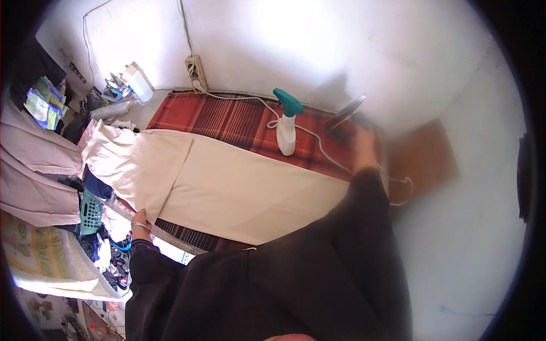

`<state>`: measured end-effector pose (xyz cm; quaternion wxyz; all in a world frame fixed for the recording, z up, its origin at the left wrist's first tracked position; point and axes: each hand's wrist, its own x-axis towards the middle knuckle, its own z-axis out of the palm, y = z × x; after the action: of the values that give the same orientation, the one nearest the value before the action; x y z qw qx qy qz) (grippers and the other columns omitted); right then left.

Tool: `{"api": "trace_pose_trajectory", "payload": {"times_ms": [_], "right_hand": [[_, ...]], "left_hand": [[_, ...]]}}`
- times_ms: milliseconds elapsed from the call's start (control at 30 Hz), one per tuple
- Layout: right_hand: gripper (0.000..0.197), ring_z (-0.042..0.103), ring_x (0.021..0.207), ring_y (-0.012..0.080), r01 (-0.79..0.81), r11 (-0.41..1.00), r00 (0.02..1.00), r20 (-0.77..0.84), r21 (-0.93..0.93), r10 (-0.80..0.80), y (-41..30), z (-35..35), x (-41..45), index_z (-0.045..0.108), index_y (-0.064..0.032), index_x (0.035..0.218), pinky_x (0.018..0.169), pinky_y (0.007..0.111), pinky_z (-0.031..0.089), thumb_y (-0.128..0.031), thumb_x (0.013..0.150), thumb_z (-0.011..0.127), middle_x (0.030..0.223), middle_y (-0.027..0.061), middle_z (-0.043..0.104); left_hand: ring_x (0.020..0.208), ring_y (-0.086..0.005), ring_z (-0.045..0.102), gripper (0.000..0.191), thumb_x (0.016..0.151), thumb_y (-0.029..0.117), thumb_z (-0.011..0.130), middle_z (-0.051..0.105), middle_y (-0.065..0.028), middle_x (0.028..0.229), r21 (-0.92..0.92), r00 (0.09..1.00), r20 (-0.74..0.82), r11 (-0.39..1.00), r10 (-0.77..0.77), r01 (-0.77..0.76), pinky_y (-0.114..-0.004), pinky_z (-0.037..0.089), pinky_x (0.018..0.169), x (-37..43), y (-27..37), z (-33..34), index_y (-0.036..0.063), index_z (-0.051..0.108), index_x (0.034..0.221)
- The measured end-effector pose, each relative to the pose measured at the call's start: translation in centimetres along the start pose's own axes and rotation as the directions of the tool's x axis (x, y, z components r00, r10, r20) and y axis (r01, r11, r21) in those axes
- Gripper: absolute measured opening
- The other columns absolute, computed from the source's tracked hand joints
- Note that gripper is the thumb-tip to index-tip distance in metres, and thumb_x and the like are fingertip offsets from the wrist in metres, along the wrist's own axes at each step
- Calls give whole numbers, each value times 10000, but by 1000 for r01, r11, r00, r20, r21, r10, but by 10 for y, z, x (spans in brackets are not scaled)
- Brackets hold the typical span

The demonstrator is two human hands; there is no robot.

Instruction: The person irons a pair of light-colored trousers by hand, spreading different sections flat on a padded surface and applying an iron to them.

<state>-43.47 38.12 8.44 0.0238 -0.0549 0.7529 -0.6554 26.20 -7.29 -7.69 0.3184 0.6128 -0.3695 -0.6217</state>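
Note:
A pair of beige trousers lies lengthwise across a red plaid cloth, smooth along the legs and rumpled at the upper left. My left hand grips the trousers' near edge, where a fold crosses the fabric. By the wall, my right hand is blurred behind an electric iron. The iron stands tilted up with its soleplate facing away from my hand, which appears closed round its handle. Between the iron and the trousers stands a white spray bottle with a teal trigger head.
From a wall socket block, a white cord loops behind the spray bottle towards my right arm. A plastic bottle stands in the far left corner. Hanging garments and a teal perforated basket are at left.

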Motion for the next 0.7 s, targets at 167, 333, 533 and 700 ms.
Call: {"api": "trace_pose_trajectory", "payload": {"times_ms": [167,333,533,700], "right_hand": [[505,599,857,158,-23,1000,999,36,-6,24,34,-15,23,544,-32,1207,619,320,471,-256,805,753,997,77,653],[340,590,726,145,186,969,982,59,-164,-178,64,-30,-57,627,-10,1014,651,274,475,-279,832,731,865,75,642],[242,634,810,250,676,542,730,354,-499,-584,96,-72,-94,666,-19,961,776,358,491,-218,828,706,850,121,660],[260,646,843,250,169,763,978,204,-624,-50,71,-91,-58,672,-22,978,751,351,499,-243,842,689,906,122,679]], "left_hand": [[1058,-347,613,408,961,191,496,587,-200,1211,-242,995,97,970,20,4,-429,530,914,3,15,14,-50,439,1286],[1082,-342,614,440,978,261,488,597,-188,1228,-266,1000,21,964,3,2,-433,526,923,7,27,5,-34,445,1301],[969,-289,649,367,958,250,472,643,-140,1139,-20,988,1,988,153,-153,-401,540,801,-2,63,38,-21,553,1192],[1047,-311,635,365,958,221,477,630,-151,1178,-394,943,321,918,90,47,-453,507,936,-111,77,102,-8,500,1240]]}}
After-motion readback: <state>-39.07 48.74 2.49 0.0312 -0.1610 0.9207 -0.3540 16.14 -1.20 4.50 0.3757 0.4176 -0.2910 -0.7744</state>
